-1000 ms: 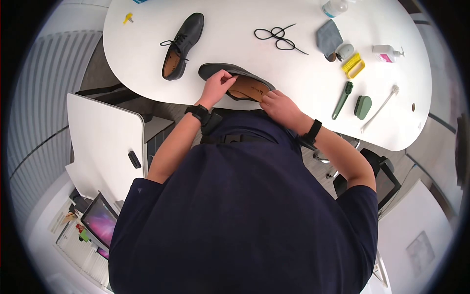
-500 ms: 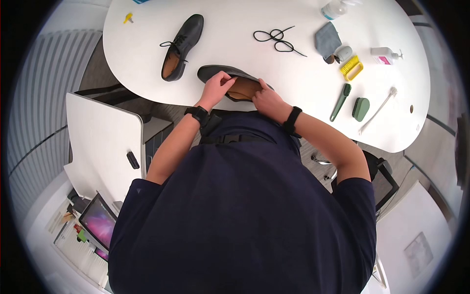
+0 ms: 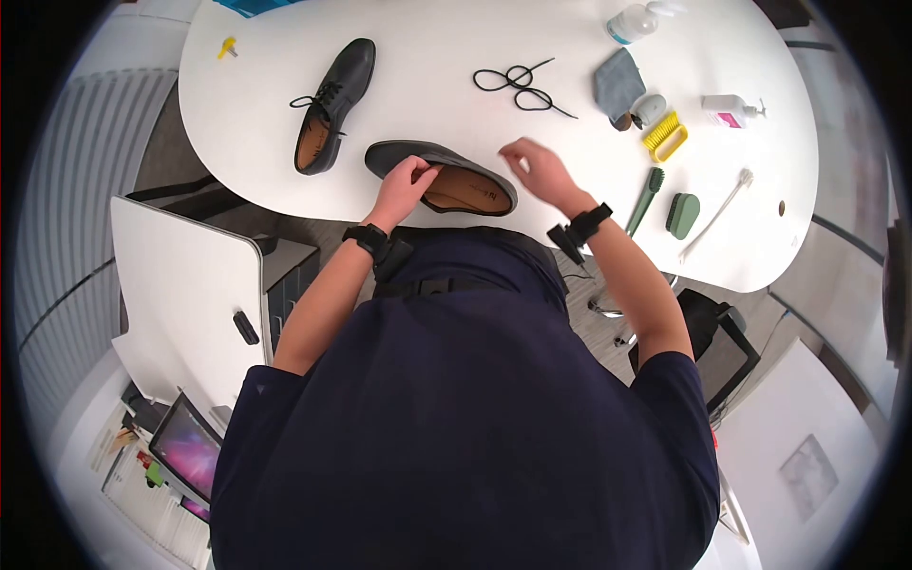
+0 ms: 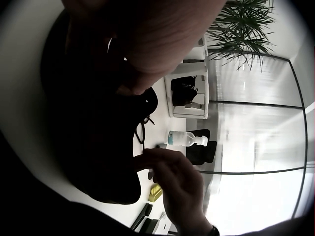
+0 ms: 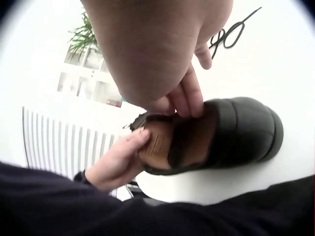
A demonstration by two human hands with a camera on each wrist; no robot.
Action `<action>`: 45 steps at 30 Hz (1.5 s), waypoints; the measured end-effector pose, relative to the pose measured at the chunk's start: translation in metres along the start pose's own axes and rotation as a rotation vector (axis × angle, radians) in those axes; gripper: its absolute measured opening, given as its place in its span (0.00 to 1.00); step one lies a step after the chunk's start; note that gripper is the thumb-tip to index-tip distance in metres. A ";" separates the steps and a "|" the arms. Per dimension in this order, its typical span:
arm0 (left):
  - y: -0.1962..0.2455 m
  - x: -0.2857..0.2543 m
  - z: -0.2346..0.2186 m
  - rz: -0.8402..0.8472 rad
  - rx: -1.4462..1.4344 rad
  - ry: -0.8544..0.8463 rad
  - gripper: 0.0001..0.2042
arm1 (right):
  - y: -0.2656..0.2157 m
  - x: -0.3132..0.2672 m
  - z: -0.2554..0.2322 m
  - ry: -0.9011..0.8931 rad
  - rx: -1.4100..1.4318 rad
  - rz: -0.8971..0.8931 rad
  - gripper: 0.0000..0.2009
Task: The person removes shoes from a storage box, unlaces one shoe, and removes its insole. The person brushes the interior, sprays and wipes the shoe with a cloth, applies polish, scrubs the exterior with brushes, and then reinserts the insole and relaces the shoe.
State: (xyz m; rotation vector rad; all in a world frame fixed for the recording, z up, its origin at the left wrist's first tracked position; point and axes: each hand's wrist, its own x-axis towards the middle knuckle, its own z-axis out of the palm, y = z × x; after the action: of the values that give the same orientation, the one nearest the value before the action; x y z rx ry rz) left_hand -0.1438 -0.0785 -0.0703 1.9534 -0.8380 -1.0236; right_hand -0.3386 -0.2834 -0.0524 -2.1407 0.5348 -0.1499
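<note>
In the head view, one black shoe (image 3: 388,154) with a tan insole lies at the table's near edge. My left hand (image 3: 399,193) pinches the edge of its opening around the middle. Just right of the heel, my right hand (image 3: 546,174) is raised off the shoe, fingers loosely bent and holding nothing. The right wrist view has my left hand (image 5: 115,160) with its thumb at the insole, and my right hand (image 5: 152,49) looming over the opening. A loose black lace (image 3: 522,80) lies behind, and a laced black shoe (image 3: 350,76) stands back left.
On the right are a grey cloth (image 3: 619,84), a yellow brush (image 3: 665,139), a green brush (image 3: 650,194), a green oval block (image 3: 682,216), a white stick brush (image 3: 717,217) and two pump bottles (image 3: 727,109). A small yellow item (image 3: 227,47) lies far left.
My right hand has left the shoe's opening and moved up and to the right, with its fingers loosened. The left hand has kept its hold. The whole head view has shifted slightly.
</note>
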 end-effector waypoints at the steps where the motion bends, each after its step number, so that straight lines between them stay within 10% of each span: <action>1: -0.001 0.000 0.000 -0.001 -0.003 -0.001 0.12 | 0.012 0.007 -0.005 0.049 -0.005 0.050 0.08; 9: 0.004 0.001 -0.005 -0.050 -0.022 -0.065 0.11 | 0.095 0.066 -0.018 0.405 -0.559 0.341 0.12; 16: 0.000 0.004 -0.007 -0.051 -0.060 -0.085 0.10 | 0.117 0.058 -0.006 0.289 -0.748 0.416 0.06; 19: -0.006 0.009 -0.005 -0.040 -0.072 -0.092 0.11 | 0.103 0.038 -0.003 0.346 -0.682 0.357 0.06; 25: 0.005 0.005 -0.003 -0.007 -0.021 -0.125 0.13 | 0.075 -0.011 -0.005 0.215 0.338 0.650 0.10; 45: 0.046 0.030 0.012 0.404 0.217 -0.111 0.10 | 0.004 -0.056 0.010 0.259 0.673 0.500 0.11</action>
State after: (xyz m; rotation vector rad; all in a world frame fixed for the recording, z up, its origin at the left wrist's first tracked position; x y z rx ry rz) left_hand -0.1495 -0.1295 -0.0468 1.8059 -1.3892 -0.8303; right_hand -0.3874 -0.2539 -0.0563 -1.2979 0.9927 -0.2819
